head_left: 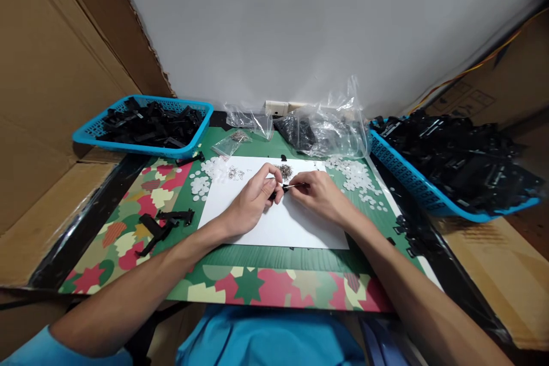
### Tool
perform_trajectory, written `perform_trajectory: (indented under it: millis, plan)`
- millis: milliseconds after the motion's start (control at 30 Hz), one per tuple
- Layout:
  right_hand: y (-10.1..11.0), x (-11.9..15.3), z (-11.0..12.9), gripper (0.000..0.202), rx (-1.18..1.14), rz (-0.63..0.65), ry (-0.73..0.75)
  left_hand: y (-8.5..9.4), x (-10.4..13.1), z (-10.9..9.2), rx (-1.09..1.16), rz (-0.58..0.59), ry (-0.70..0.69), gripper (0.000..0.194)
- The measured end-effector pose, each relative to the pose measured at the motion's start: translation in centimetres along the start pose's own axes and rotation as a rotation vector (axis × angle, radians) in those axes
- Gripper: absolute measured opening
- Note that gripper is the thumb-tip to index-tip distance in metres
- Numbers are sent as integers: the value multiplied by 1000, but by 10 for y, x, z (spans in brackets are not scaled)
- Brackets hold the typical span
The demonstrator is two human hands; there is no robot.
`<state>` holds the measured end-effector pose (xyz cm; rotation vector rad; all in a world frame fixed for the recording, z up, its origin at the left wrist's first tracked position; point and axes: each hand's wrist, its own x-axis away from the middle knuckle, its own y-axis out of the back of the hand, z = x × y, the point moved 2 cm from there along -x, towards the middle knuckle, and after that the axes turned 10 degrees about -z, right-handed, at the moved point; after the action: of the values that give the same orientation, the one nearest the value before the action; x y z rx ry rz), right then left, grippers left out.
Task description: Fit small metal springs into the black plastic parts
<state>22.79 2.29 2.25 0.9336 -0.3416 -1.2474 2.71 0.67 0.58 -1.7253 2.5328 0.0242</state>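
Over a white sheet of paper (274, 229), my left hand (257, 194) has its fingers closed round a small black part (273, 195). My right hand (316, 193) is on the other side, pinching a thin metal tool (295, 185) whose tip meets the black part. Just behind my fingertips lies a pile of small metal pieces (285, 171). More small metal pieces (235, 173) are scattered on the sheet to the left. White discs (200, 186) lie left of the paper, and other white discs (354, 176) lie to its right.
Blue baskets of black parts stand at the left (195, 151) and right (412, 191). Clear plastic bags (343, 131) lie along the wall. Black pieces (156, 231) rest on the patterned mat (274, 289) at left; small black parts (412, 240) lie at right.
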Motion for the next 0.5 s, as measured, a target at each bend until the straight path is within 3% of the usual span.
perform_trajectory:
  millis: [500]
  plan:
    - [0, 1, 6, 22, 46, -26, 29, -1, 4, -9, 2, 0, 11, 31]
